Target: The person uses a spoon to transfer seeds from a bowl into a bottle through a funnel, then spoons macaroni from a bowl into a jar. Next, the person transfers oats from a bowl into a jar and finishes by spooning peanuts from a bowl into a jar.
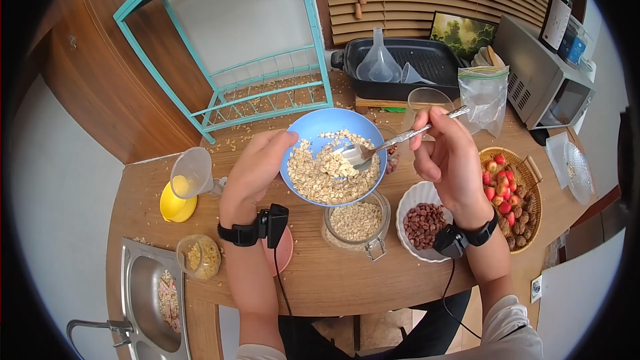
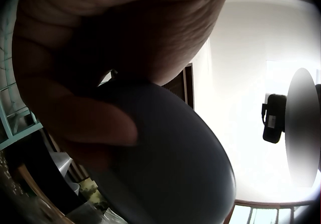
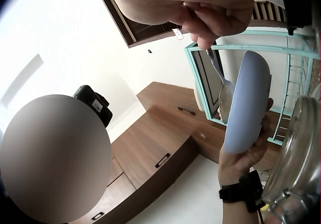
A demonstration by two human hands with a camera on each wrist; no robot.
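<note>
A blue bowl (image 1: 298, 183) of rolled oats (image 1: 320, 177) is held by my left hand (image 1: 257, 163), gripped at its left rim. It is tilted toward me above a glass jar (image 1: 382, 237) that also has oats in it. In the left wrist view, curled fingers (image 2: 100, 118) press on the bowl's dark underside (image 2: 175, 159). My right hand (image 1: 450, 153) pinches the handle of a metal spoon (image 1: 403, 137), whose bowl end lies in the oats with some flakes on it. In the right wrist view the spoon (image 3: 225, 93) dips behind the bowl's rim (image 3: 248, 103).
A white fluted bowl (image 1: 403, 217) of reddish-brown beans stands right of the jar, beside a wicker basket (image 1: 533, 217) with red fruit and walnuts. Left are a yellow bowl (image 1: 177, 210), a funnel (image 1: 191, 172), a glass cup (image 1: 200, 257) and a sink (image 1: 137, 273). A teal rack (image 1: 260, 112) stands behind.
</note>
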